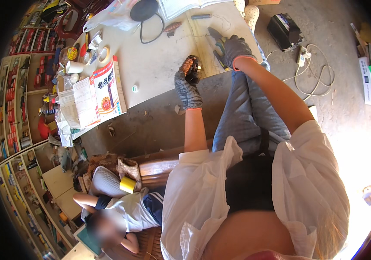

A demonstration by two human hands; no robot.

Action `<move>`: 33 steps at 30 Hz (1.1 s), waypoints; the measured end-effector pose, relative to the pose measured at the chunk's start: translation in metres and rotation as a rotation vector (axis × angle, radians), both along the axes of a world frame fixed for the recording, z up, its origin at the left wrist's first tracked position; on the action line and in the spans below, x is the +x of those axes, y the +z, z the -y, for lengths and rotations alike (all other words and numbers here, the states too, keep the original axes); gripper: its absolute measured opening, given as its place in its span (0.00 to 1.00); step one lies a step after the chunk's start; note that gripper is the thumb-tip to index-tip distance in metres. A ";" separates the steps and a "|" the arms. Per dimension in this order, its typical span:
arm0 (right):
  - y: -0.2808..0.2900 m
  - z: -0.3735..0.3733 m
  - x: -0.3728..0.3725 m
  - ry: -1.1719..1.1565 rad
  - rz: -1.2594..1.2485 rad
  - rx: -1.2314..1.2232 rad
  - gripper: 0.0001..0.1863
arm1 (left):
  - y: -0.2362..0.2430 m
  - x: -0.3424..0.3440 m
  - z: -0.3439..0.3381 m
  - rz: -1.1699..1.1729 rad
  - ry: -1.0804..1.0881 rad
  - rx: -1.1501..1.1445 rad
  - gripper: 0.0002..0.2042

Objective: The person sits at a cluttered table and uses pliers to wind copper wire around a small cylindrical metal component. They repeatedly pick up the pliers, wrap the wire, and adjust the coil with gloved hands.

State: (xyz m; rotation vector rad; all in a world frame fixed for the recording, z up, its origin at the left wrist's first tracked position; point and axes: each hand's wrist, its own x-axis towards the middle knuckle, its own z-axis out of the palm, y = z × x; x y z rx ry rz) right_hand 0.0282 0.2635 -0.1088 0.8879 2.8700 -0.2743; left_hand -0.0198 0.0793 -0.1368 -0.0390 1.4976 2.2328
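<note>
My left hand (187, 89), in a grey knitted glove with orange cuff trim, is closed around a dark round part with copper windings (192, 71), which looks like a small motor coil. It holds this part at the table's near edge; the fingers hide some of it. My right hand (239, 51), gloved the same way, is closed on a pair of dark-jawed pliers (214, 34) at the table's right side. Their jaws point away to the upper left, and the hand covers the middle. A thin dark and yellow tool or handle (220, 60) lies just left of that hand.
On the table (151, 65) are a black round object with a cord loop (144, 11), a plastic bag, tape rolls (103, 54), a white cup and a boxed book (107, 89). A person (129, 210) lies at lower left. A power strip (302, 56) with cable lies on the floor.
</note>
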 end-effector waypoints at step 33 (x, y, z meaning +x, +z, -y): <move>0.026 0.072 0.085 -0.354 -0.116 -1.673 0.14 | -0.033 -0.004 0.011 -0.064 -0.086 0.235 0.22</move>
